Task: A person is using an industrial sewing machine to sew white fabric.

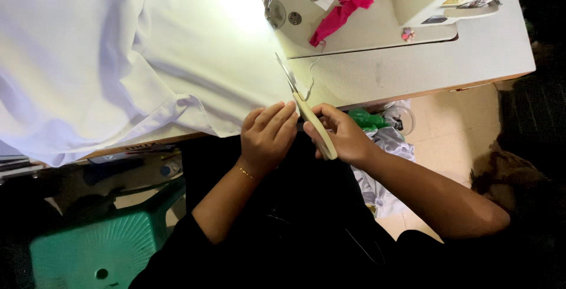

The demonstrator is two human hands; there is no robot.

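1. The right hand [345, 139] is gripping the cream handle of a pair of scissors [309, 118], fingers curled closed around it; the blades are pointing toward eleven o'clock, and I cannot tell how far apart they are standing.
2. The left hand [268, 136] is lying just beside the handle at nine o'clock, fingers bent and close together, touching the edge of the white cloth [118, 59]; whether it is pinching anything I cannot tell.
3. The blades could be nicking the cloth, since its edge is lying right against them.
4. The left fingertips are sitting close to the handle, so a slip of the scissors could be catching them.
5. The scissors are lying over the table [413, 65] edge, tips near a thin white thread [311, 80], with the sewing machine [413, 0] at one o'clock and a pink scrap [348, 3] beside it.
6. The scissors are looking long, with grey metal blades.
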